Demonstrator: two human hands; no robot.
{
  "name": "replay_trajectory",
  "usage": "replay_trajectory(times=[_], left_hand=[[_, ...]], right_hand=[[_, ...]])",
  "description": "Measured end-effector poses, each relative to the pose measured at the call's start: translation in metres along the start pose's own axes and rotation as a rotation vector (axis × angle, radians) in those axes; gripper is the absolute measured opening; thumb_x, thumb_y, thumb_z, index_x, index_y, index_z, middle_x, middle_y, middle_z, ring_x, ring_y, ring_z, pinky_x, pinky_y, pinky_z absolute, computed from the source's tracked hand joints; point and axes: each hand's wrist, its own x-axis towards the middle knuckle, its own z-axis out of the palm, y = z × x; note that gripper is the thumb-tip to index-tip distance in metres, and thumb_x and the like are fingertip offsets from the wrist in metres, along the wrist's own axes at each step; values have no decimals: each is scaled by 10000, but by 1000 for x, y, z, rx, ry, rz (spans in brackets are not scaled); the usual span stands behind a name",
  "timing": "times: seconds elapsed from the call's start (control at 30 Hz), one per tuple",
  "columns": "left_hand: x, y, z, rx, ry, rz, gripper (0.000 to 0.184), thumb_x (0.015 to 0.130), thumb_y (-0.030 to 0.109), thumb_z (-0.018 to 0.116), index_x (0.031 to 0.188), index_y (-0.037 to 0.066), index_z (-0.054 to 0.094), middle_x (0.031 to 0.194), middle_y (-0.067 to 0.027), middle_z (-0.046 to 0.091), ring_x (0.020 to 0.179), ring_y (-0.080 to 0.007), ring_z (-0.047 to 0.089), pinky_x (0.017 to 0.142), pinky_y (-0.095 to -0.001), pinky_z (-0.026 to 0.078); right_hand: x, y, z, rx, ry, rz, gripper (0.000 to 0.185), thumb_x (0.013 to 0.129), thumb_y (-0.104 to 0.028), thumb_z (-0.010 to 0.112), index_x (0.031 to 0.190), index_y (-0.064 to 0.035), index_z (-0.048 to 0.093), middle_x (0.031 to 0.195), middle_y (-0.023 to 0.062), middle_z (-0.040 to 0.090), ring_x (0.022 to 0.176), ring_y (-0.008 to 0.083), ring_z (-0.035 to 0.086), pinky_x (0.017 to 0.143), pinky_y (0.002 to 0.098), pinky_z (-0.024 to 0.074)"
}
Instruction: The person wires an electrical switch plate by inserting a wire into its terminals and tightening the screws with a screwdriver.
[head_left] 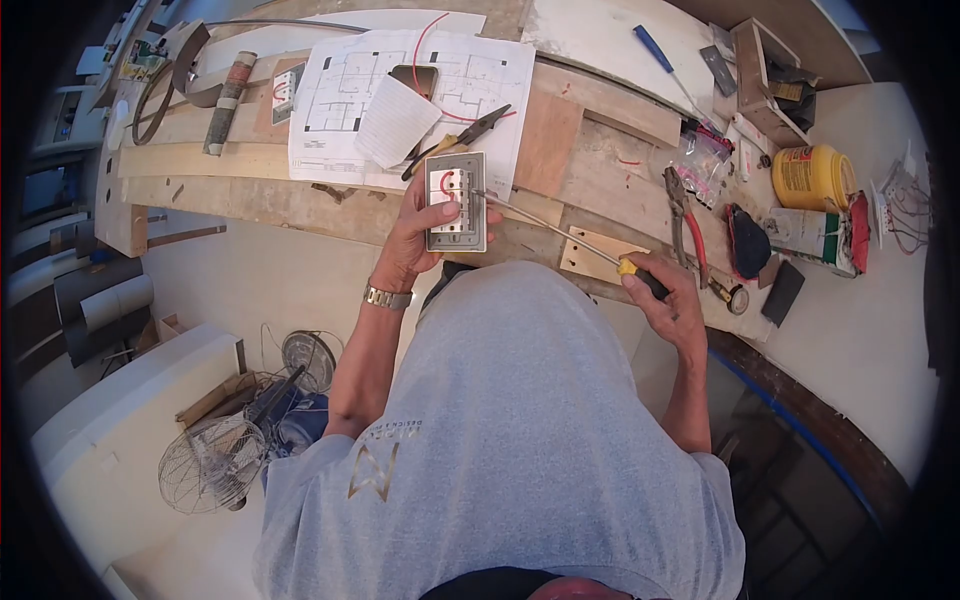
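Observation:
My left hand (413, 235) grips a grey-framed electrical switch plate (458, 240) from its left side, thumb across the white modules. Short red wires loop on the plate's back. In my right hand (665, 295) is the black and yellow handle of a long screwdriver (560, 232). Its shaft runs left to the plate, and the tip meets the right side of the white modules. Whether the tip sits in a screw is too small to tell. Just beyond the plate, pliers with yellow and black handles (460, 138) lie on printed floor plans (330, 110).
Red-handled pliers (686, 225), a blue-handled screwdriver (668, 65), a yellow tub (812, 178) and a wooden box (765, 85) lie to the right on the wooden bench (560, 140). Another switch plate (286, 90) rests at left. A wire-cage fan (212, 465) stands below on the left.

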Motion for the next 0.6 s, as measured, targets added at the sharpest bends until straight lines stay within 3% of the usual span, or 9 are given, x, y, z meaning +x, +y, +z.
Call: replay_trajectory(times=[0.3, 0.6], left_hand=[[2, 3, -3, 73, -30, -7, 863, 882, 102, 769, 1624, 81, 330, 1300, -353, 670, 1086, -444, 772, 851, -563, 702], [3, 3, -3, 51, -43, -20, 882, 875, 109, 783, 1629, 108, 324, 1307, -361, 667, 1074, -434, 776, 848, -557, 703]], right_hand=[[9, 1, -3, -31, -7, -51, 305, 951, -160, 798, 1187, 29, 755, 831, 123, 645, 716, 225, 597, 668, 352, 463], [16, -12, -14, -118, -37, -48, 323, 946, -176, 813, 1191, 28, 764, 838, 130, 652, 763, 237, 620, 698, 369, 482]])
